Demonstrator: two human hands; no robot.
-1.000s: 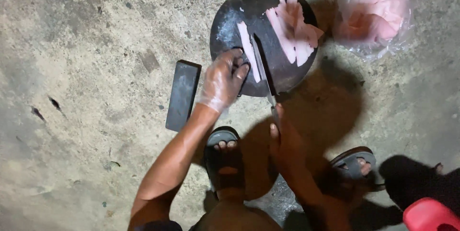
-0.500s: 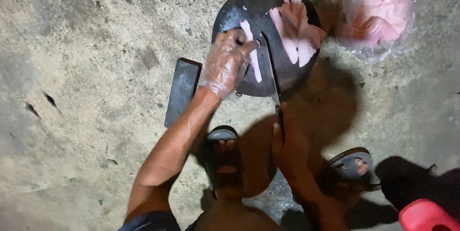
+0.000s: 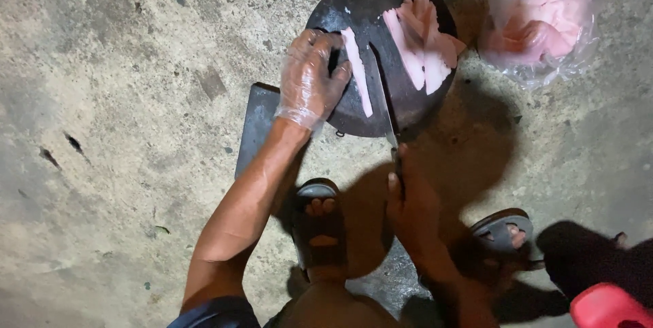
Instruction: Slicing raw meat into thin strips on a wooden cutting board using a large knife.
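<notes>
Squatting position, work laid out on the concrete floor (image 3: 122, 97). Round dark chopping block (image 3: 354, 8) sits at 12 o'clock from the feet.

Left hand (image 3: 309, 80), in a thin clear plastic glove, rests on the block's 9 o'clock edge. Fingers (image 3: 320, 46) curled loosely, tips pressing beside a long pale strip of raw meat (image 3: 357, 73); steadying it, not closed round it.

Right hand (image 3: 411, 209) in shadow at 6 o'clock below the block. Fingers wrapped fully around the handle of a knife (image 3: 382, 97). Blade runs up onto the block, lying just at 3 o'clock of the strip, roughly parallel to it.

Progress, as judged from the layout:
- One narrow strip stands apart from the rest, so at least one cut looks finished.
- A larger mass of pink meat pieces (image 3: 425, 49) lies at the block's 2 o'clock side, broad and overlapping; these appear not yet reduced to strips.
- A clear plastic bag (image 3: 544, 25), well off at 2 o'clock on the floor, holds more pink meat, seemingly untouched.
- Estimate: early stage, most of the material remaining.

Other items: dark rectangular slab (image 3: 257, 124) on the floor at 8 o'clock of the block, partly under the left forearm; kind uncertain. Sandalled feet (image 3: 320, 222) below. Red object (image 3: 605, 307) at the lower right corner, cut off by the frame.
</notes>
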